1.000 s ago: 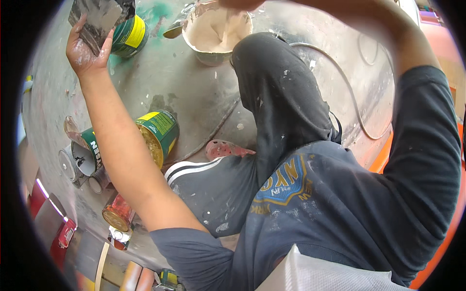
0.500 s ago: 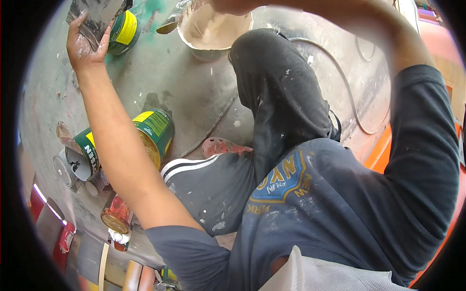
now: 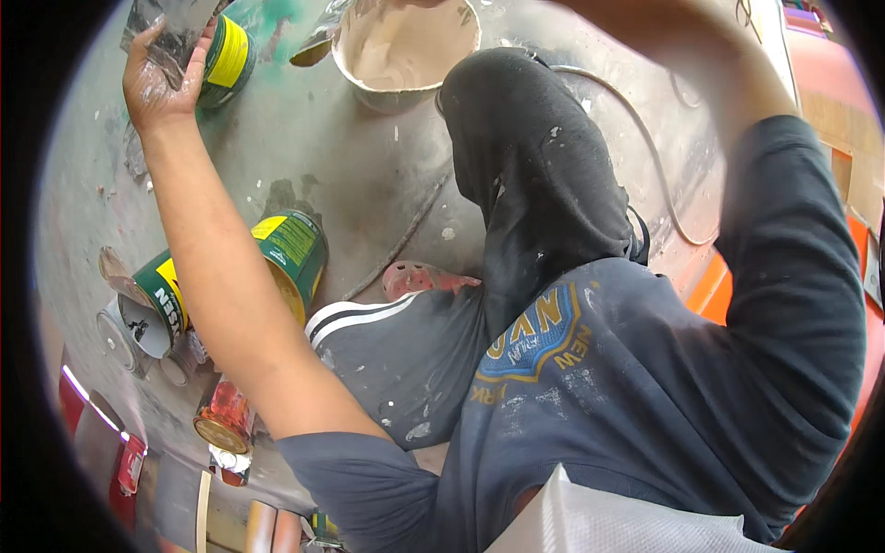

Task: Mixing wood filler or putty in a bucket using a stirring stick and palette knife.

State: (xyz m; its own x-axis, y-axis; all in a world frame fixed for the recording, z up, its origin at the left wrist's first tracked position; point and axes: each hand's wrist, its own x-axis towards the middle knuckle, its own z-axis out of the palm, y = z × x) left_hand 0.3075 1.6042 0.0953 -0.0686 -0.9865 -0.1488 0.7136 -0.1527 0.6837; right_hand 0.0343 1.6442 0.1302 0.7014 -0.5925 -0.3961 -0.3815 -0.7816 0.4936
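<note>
At the upper left my left hand (image 3: 161,97) is closed around a dark, crumpled sheet-like piece (image 3: 175,39) smeared with grey; its top runs out of the picture. White smears mark the palm. Just right of those fingers stands a green and yellow tin (image 3: 229,61). My right forearm (image 3: 664,37) crosses the top right, blurred, and the right hand lies beyond the upper edge. Below that edge, a white bucket (image 3: 392,100) holds a pale beige paste.
More green and yellow tins (image 3: 293,253) lie left of my folded leg, with a grey tin (image 3: 120,336) and a red tin (image 3: 224,419). A hose (image 3: 654,157) curves over the stained floor beyond my raised knee (image 3: 489,83). Orange panels (image 3: 710,290) stand at the right.
My right hand, partly seen over the bucket before, has moved out past the top edge. The bucket's inside shows more fully. My left hand keeps its hold and has barely shifted.
</note>
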